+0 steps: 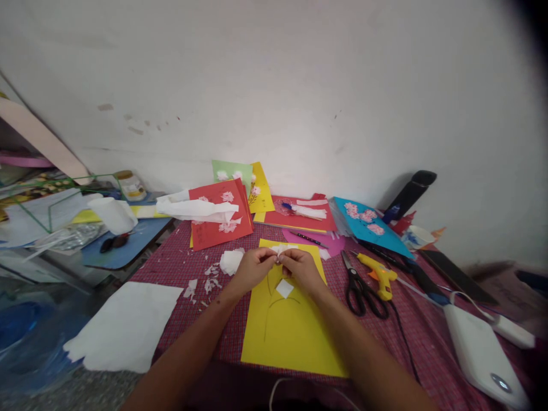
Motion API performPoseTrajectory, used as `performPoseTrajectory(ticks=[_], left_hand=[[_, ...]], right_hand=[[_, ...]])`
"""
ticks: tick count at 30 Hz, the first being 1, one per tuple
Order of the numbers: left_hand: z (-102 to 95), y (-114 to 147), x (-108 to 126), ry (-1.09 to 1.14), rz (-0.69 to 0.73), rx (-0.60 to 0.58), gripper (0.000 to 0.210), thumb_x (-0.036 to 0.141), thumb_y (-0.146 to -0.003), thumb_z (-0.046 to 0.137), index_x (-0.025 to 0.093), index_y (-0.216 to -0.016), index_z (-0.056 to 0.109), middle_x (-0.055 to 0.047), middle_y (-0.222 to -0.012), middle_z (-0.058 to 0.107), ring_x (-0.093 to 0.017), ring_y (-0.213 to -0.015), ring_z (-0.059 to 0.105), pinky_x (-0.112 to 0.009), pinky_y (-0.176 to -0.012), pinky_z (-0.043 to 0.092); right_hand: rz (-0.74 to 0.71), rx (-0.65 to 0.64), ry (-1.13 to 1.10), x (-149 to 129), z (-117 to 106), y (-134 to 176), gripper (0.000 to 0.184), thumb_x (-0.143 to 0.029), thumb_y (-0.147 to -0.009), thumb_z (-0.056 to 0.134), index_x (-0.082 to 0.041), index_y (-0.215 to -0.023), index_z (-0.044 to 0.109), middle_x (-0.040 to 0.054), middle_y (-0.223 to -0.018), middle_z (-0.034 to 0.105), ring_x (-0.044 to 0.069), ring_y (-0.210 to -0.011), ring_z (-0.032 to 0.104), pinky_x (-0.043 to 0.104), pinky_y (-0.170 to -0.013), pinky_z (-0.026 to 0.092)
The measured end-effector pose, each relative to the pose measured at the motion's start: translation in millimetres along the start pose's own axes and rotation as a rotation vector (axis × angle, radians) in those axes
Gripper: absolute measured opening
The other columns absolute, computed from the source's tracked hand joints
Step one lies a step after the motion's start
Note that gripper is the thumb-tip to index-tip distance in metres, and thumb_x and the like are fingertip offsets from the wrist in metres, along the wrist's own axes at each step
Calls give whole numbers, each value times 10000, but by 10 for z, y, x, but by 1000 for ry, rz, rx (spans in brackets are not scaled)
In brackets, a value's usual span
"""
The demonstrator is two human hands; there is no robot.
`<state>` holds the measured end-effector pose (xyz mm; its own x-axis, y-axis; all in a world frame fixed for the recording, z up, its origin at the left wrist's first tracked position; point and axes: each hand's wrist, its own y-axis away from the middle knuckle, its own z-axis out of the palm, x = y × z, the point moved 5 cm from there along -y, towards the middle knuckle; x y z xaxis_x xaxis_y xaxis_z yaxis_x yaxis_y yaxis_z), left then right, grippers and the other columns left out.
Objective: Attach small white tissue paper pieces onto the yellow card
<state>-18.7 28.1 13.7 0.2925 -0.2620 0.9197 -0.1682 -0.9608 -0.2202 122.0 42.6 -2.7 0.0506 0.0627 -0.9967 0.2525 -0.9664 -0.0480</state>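
My left hand (255, 267) and my right hand (302, 268) meet over the far part of a yellow paper sheet (295, 339). Fingertips of both hands pinch a small piece of white tissue paper (282, 249), partly hidden by them. Dark curved lines are drawn on the yellow sheet. A small white paper square (285, 288) lies on it just below my hands. Left of my left hand sits a pile of cut white tissue pieces (232, 261), with torn scraps (211, 283) beside it.
Scissors (362, 288) and a yellow glue gun (380, 274) lie to the right, near a white power bank (482, 348). A large white tissue sheet (128, 325) overhangs the left edge. Red cards (222, 228) and a blue card (372, 222) with paper flowers stand behind.
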Motion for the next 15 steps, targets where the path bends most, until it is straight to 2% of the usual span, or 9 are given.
performPoseTrajectory(ticks=[15], left_hand=[[-8,2,9,-10,16,0,223,278,-827,512,155,-866,694,-24,-784,687,-130,-689,590,-212,-612,444]], right_hand=[[0,-19,20,16,17,-6,258,-393,-785,603,-145,-715,615,-15,-490,537,92,-433,437,217,-435,309]])
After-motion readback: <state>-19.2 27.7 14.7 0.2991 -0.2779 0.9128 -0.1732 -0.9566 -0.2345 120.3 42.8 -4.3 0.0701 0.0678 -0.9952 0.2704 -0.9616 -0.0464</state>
